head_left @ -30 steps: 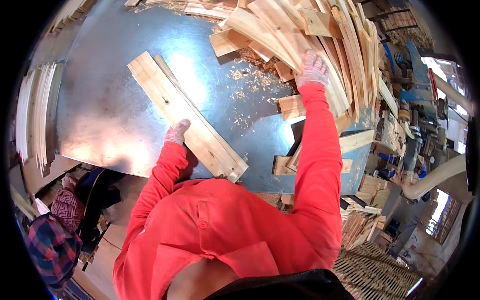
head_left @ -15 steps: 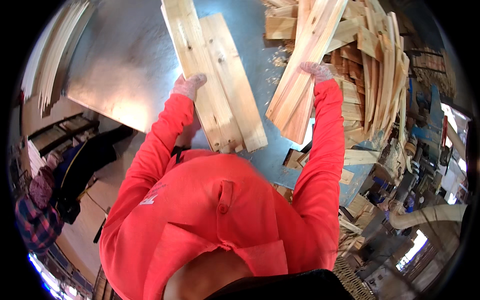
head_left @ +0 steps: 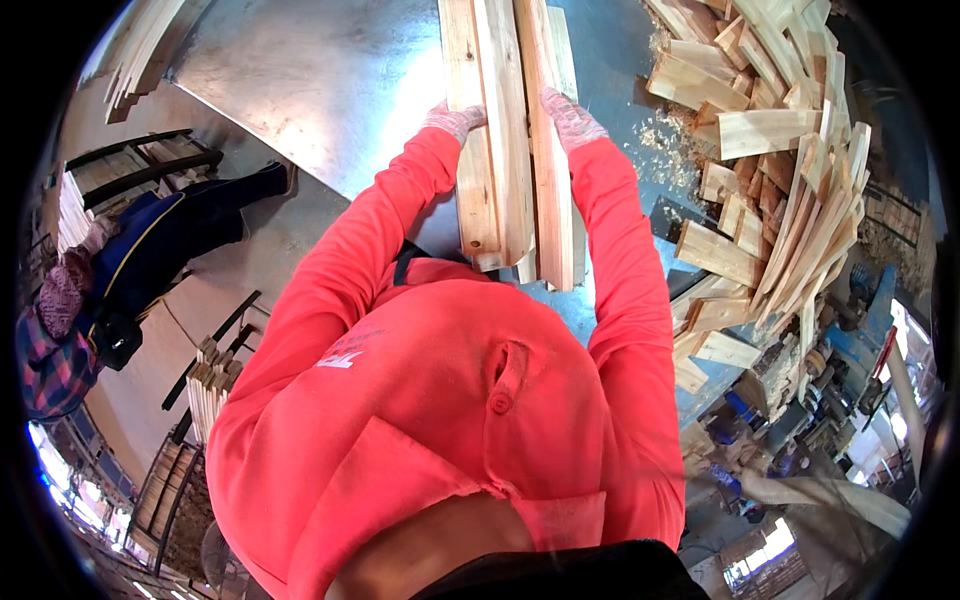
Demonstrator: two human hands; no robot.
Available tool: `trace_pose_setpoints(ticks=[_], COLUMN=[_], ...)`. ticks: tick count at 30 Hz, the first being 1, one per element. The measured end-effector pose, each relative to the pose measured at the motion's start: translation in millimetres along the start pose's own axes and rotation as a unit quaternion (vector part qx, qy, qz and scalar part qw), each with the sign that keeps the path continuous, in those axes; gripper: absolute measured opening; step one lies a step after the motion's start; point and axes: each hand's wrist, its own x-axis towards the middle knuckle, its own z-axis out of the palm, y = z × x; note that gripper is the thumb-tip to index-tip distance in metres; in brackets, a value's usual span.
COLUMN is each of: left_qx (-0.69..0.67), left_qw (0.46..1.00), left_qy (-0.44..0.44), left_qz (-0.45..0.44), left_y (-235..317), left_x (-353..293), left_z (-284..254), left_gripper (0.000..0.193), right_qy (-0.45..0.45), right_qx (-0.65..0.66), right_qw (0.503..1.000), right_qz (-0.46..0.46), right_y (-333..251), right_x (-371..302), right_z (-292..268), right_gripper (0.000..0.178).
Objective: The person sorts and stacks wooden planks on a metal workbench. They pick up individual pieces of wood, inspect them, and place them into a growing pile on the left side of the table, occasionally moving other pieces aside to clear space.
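Right boards have swung in from the right since half a second ago; they were slanted and well apart from the left boards, and now the two bundles run almost parallel, just beside each other, with a thin dark gap between them. Both sit over the worktop, near ends close to the person's red top, far ends cut off by the view's edge. Left grip is closed around the left boards' outer side, thumb on top; right grip holds the right boards from their outer side, fingers partly hidden. Cannot tell if the bundles touch lower down. Right side of worktop: messy board pile, shavings along its left edge, a few loose boards nearer. Far left, stacked boards; left, another person in dark blue and plaid. Near right, pale hose, blurry.
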Motion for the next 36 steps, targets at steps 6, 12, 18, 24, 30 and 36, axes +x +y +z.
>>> trace_pose_setpoints(ticks=[6, 12, 18, 24, 30, 36], left_qx=[0.052, 0.388, 0.646, 0.458, 0.640, 0.694], left_qw=[0.997, 0.918, 0.737, 0.851, 0.730, 0.654], left_qy=[0.065, 0.074, 0.199, 0.155, 0.189, 0.248], left_qz=[0.011, 0.042, 0.017, 0.208, 0.147, 0.169], left_y=[69.8, 123.2, 133.3, 124.9, 130.6, 158.3], left_x=[-30.7, 4.9, -28.9, -33.3, 18.4, -45.7], left_z=[-5.4, -112.3, -78.1, -75.3, -197.5, -137.4], left_gripper=[0.086, 0.101, 0.111, 0.099, 0.106, 0.096], right_qy=[0.121, 0.046, 0.140, 0.233, 0.285, 0.213], right_qx=[-0.143, -0.213, -0.428, -0.486, -0.195, 0.214], right_qw=[0.980, 0.975, 0.878, 0.840, 0.936, 0.950], right_qz=[-0.072, -0.034, -0.164, 0.066, -0.073, -0.081], right_y=[31.9, -43.1, -15.6, 80.9, 108.6, 11.7], right_x=[34.5, 25.0, -24.2, -91.6, -95.9, -50.5], right_z=[60.3, 152.3, 110.3, 13.4, -6.3, 28.0], right_gripper=[0.097, 0.084, 0.076, 0.109, 0.098, 0.098])
